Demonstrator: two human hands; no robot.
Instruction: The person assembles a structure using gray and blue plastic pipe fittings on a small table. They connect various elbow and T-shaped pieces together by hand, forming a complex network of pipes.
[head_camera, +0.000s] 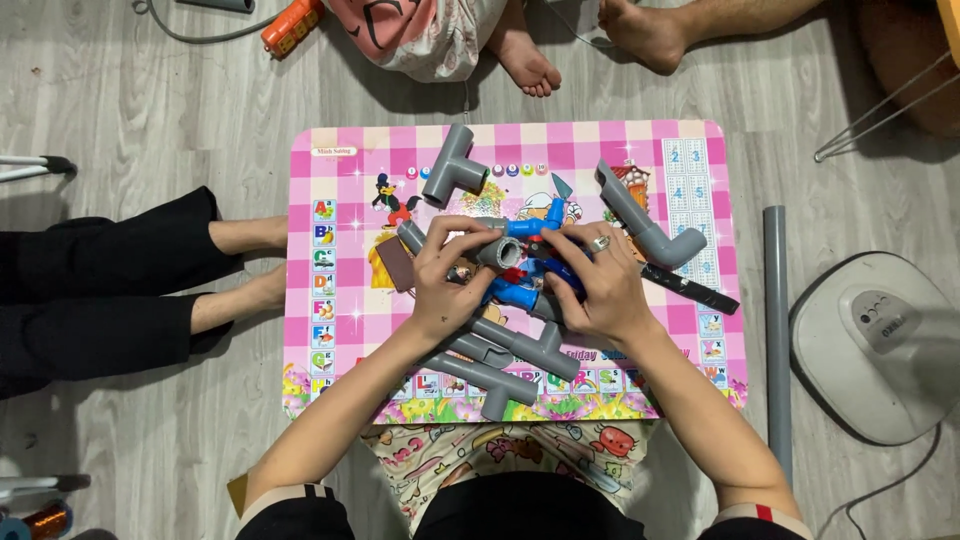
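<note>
Grey plastic everywhere tbh. Nearest the camera, a grey pipe assembly (500, 362) w/ tee joints lies on the pink checkered table (320, 390), just below both wrists. Left hand (447, 282) is curled around a short grey pipe piece (497, 251), fingers wrapped over the top. Right hand (600, 285) is clamped on a blue fitting (545, 275), which sits btwn the two hands and touches the grey piece. Farther up, a loose grey tee (452, 167) and a long grey elbow pipe (648, 222) lie apart from the hands, plus a black marker (690, 288) right beside the right hand. Beyond the table: someone's bare feet (525, 60). Long grey pipe (777, 330) on the floor to the right.
</note>
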